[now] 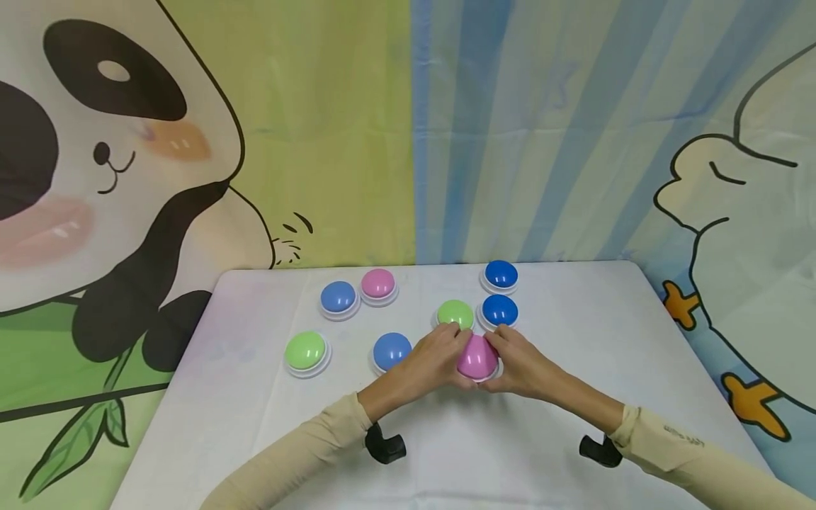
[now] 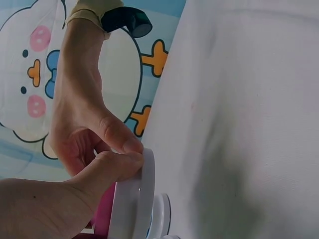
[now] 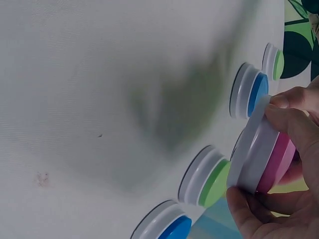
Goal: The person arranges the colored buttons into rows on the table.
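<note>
No readable text; dark marking (image 1: 684, 435) on right sleeve (image 1: 720, 464), too small to read.

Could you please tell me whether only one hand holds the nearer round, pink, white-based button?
No, the left hand and the right hand both grip the nearer round, pink, white-based button, from opposite sides.

Long, creased sleeves (image 1: 287, 464), beige throughout, end in matching cuffs (image 1: 360, 413); the right sleeve (image 1: 720, 467) bears dark lettering (image 1: 684, 435) near its cuff, too small to read. Each cuff has a black, curved, tube-like fitting (image 1: 385, 448) beside it.
</note>
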A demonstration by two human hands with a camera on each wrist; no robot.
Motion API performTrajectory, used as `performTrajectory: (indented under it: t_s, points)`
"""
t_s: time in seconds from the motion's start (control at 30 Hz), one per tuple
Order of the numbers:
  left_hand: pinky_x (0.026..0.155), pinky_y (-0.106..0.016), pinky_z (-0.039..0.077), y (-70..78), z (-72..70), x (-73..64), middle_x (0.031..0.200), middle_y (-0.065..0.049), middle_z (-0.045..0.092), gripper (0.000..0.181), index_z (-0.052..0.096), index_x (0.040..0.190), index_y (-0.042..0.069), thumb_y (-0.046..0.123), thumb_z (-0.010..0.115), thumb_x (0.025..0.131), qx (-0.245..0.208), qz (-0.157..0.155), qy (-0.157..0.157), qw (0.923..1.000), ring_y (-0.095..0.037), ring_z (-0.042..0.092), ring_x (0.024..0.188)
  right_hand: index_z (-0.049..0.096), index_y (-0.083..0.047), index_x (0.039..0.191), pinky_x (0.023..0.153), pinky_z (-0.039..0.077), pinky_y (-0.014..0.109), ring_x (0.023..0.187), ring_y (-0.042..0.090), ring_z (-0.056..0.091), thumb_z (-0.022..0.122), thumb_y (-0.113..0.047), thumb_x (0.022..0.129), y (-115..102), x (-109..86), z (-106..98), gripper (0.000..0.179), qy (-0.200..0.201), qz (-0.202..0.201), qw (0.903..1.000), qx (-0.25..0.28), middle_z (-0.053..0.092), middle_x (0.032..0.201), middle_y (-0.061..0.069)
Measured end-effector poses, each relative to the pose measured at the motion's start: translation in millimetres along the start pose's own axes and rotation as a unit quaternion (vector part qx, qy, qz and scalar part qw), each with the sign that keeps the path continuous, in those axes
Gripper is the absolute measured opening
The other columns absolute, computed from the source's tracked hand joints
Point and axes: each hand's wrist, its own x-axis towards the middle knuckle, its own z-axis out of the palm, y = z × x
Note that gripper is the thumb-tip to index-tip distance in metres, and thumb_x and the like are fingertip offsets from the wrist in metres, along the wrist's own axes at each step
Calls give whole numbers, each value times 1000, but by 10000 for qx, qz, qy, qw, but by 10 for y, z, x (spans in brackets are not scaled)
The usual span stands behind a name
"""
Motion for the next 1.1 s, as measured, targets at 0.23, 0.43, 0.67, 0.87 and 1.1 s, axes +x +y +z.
performTrajectory:
  t_s: [0.23,0.43,0.67,0.87,1.1]
  points:
    - [78,-15,54,53,104,61,106,-2,60,79,55,128,8,54,82,69,182,-109,-95,9997,-10,55,96,59,3,117,75,59,29,95,18,57,90,-24,64,73,-39,8,68,-5,-96,9999,-54,58,103,10]
    - [75,-14,53,134,292,188,103,-3,62,80,56,126,7,54,83,68,353,-51,80,9993,-11,56,93,52,4,129,83,59,40,111,31,57,90,-21,65,263,-108,41,79,-17,-25,9999,106,56,123,19]
    - [71,-12,50,191,497,323,101,-3,63,78,58,121,6,56,83,66,620,-29,263,9977,-11,54,89,51,7,131,81,60,38,103,24,57,90,-22,64,467,-152,68,83,-97,141,9997,149,58,113,15]
    - [68,-13,49,201,578,370,100,-4,62,81,58,121,5,57,83,65,785,-77,251,9966,-12,54,86,52,7,130,80,60,37,100,22,56,90,-23,64,562,-155,126,82,-96,144,9997,189,58,109,13]
    - [64,-14,46,189,731,437,94,-3,62,81,59,117,5,61,82,63,1253,-2,234,9918,-11,53,81,54,7,126,82,59,38,100,23,56,89,-28,65,667,-144,253,79,-132,273,9995,5,58,110,14]
